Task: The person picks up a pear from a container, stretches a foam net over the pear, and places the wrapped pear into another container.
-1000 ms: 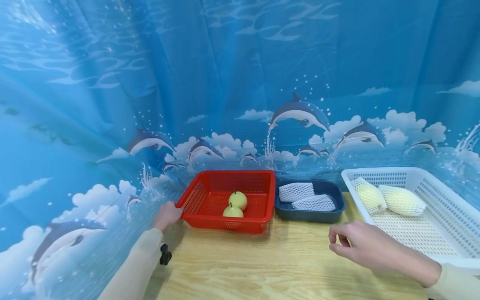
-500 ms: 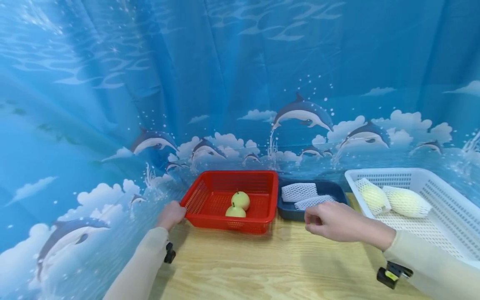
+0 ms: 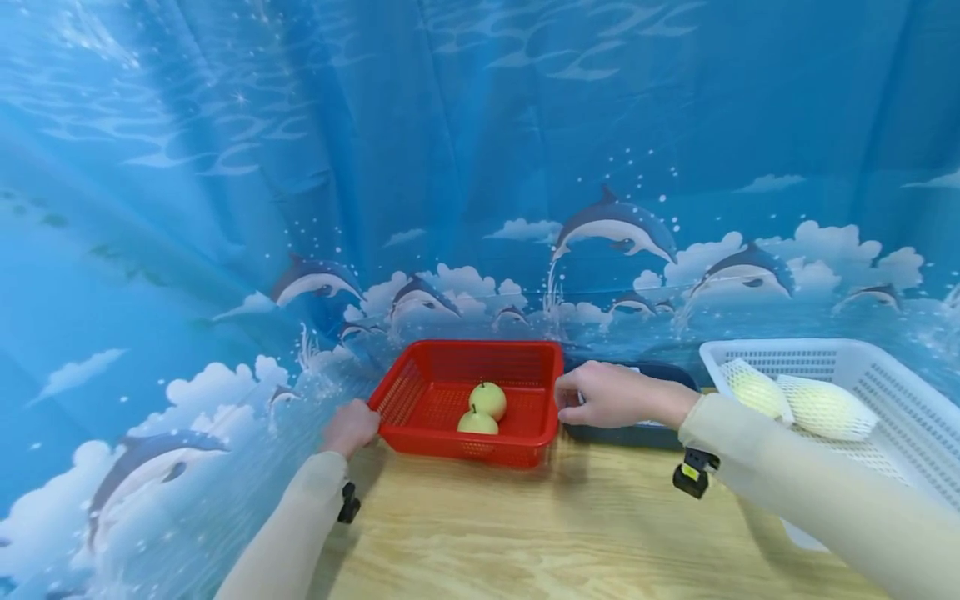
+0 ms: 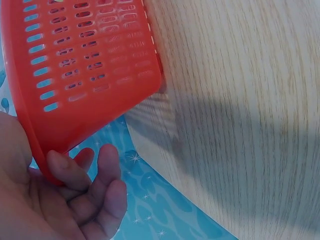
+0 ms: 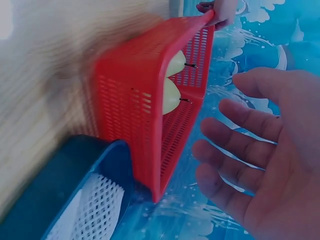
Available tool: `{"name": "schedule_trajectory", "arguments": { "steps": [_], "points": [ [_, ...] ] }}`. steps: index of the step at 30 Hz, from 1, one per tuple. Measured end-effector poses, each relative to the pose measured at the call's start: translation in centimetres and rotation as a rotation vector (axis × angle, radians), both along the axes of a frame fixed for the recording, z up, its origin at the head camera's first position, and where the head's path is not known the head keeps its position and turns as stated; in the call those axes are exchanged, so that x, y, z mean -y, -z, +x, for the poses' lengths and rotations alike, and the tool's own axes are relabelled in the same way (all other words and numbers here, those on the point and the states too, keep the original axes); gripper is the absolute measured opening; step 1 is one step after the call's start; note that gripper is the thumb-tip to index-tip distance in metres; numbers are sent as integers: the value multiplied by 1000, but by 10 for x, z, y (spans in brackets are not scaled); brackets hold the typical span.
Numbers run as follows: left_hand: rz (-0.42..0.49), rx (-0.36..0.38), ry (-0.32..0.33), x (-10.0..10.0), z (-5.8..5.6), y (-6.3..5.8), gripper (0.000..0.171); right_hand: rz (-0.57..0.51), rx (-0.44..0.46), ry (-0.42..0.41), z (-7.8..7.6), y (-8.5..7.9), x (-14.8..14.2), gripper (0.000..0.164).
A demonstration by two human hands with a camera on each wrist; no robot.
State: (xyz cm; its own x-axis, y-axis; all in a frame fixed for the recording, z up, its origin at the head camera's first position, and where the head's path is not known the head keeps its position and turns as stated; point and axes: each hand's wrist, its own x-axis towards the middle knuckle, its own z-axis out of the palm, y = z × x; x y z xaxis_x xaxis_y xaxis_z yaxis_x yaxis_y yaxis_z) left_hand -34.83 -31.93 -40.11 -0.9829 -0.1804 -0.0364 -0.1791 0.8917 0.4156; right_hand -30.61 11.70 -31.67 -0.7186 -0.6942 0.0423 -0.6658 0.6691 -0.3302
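My left hand (image 3: 352, 427) grips the front left corner of a red plastic basket (image 3: 457, 446), its thumb and fingers round the rim in the left wrist view. Two yellow-green pears (image 3: 489, 401) lie together inside this basket. My right hand (image 3: 603, 395) hovers by the basket's right rim, over a dark blue tray (image 3: 622, 435). In the right wrist view its fingers (image 5: 240, 155) are spread and loosely bent, holding nothing. White foam fruit nets (image 5: 97, 207) lie in the tray, mostly hidden behind the right hand in the head view.
On the right, a white basket (image 3: 888, 379) holds two pears in foam nets (image 3: 828, 408). All the containers stand along the back of a wooden table (image 3: 487, 533), against a blue dolphin-print curtain (image 3: 465, 167). My right forearm crosses in front of the white basket.
My right hand has moved left from beside the white basket, across the blue tray, to the red basket's right rim. The left hand keeps its grip; the view has shifted slightly.
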Motion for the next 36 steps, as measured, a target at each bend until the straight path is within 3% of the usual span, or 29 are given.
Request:
{"name": "schedule_trajectory", "arguments": {
  "steps": [6, 19, 30, 36],
  "points": [
    [0, 1, -2, -3, 2, -2, 32, -18, 65, -12, -27, -4, 24, 4],
    [-29, 0, -18, -3, 0, -1, 31, 56, 156, 41, -80, 0, 72, 31],
    [-49, -30, -40, -6, -4, 2, 26, 96, 209, 60, -116, 18, 101, 60],
    [-39, -35, -63, -7, -1, 0, 25, 172, 220, 62, -125, 24, 123, 70]
  ]
}}
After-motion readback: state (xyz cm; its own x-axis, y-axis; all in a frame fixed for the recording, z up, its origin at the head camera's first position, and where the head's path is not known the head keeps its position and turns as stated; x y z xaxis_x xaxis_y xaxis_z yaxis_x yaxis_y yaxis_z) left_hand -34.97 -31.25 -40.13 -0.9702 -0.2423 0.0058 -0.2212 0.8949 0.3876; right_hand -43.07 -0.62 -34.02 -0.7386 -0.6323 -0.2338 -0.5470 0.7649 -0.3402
